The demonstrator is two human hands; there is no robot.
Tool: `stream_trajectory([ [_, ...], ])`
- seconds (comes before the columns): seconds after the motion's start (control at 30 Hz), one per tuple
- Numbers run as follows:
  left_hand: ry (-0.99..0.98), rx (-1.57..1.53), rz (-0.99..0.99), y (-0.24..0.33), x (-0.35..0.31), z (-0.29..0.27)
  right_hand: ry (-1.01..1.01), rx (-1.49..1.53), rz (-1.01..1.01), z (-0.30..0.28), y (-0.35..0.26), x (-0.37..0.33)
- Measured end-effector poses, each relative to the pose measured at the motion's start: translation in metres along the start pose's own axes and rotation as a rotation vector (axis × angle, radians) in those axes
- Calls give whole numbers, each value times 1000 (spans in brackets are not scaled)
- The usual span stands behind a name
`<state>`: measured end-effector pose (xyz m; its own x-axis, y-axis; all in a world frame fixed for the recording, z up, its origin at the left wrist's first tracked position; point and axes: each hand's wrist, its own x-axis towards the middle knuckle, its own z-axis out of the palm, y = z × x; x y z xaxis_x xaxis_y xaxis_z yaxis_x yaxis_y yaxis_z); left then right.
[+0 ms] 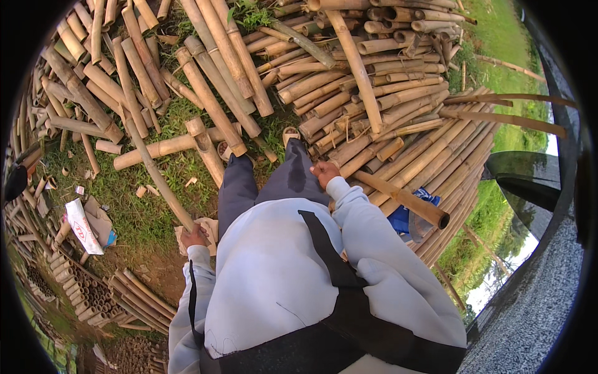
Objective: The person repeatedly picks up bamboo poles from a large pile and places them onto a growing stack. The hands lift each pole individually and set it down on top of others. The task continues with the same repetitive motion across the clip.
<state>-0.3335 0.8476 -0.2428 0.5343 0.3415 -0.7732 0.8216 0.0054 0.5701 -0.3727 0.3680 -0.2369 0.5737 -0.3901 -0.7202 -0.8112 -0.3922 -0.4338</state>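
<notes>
**My left hand (195, 236) clasped around a bamboo pole (154, 168)**

I grip its near end; it slants far and left over grass (112, 181). My right hand (324, 173), curled, lies beside the right-hand bamboo pile (405, 96); its contents I cannot tell.

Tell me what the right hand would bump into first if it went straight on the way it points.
Probably the person's dark right trouser leg, just ahead of the right hand in this view, though depth is unclear.

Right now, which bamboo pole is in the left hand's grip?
The long, slender pole slanting up-left across the grass from the left hand. Its near end sits in that fist; the thick pole behind it touches no hand.
</notes>
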Motion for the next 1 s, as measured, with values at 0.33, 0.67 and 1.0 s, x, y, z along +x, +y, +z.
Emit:
stream_trajectory([
  [0.33,47,4,53,21,-10,66,529,-33,-87,-168,17,109],
  [0.67,87,68,65,19,-75,171,973,890,-375,-419,-82,270],
  [1.0,130,44,302,65,-145,242,749,439,311,-512,-153,356],
])
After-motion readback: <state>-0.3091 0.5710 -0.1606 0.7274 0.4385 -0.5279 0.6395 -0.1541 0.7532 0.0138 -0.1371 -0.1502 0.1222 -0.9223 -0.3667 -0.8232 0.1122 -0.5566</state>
